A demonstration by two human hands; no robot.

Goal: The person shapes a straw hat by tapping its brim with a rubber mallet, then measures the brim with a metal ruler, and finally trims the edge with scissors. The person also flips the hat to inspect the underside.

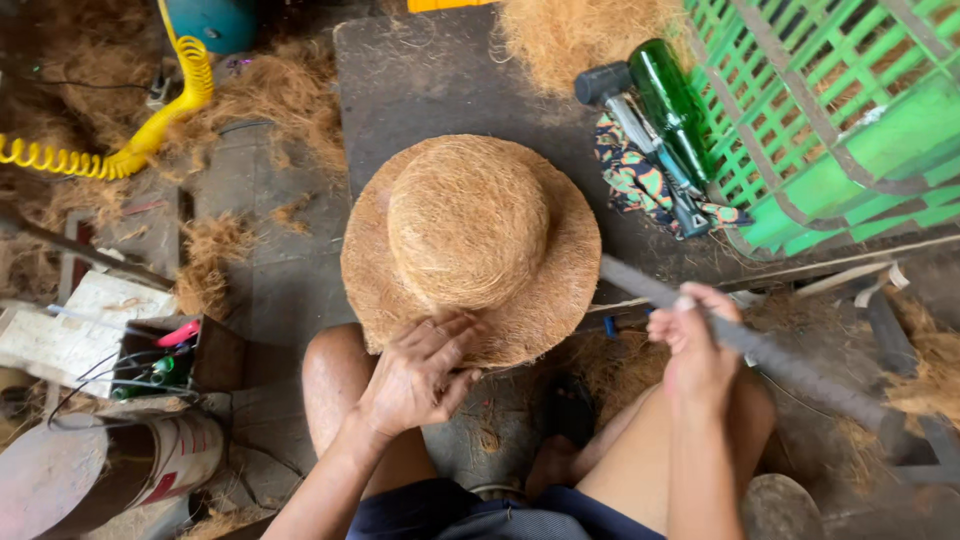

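Under L hand (418,372): fibre hat (470,250) brim; R hand (697,345) grips rod (760,352).

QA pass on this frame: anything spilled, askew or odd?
Loose coir fibre lies strewn over the floor. A green glass bottle lies on its side against the green crate. Otherwise the left hand steadies the coir hat; the right hand grips a grey rod.

A fibre hat (470,245) lies on a dark board (420,80), its brim over the board's near edge. The left hand (420,370) presses the near brim; the right hand (695,345) grips a grey rod (790,365). A green bottle (672,100) and mallet (625,100) lie by the green crate (850,130) at the board's right edge.
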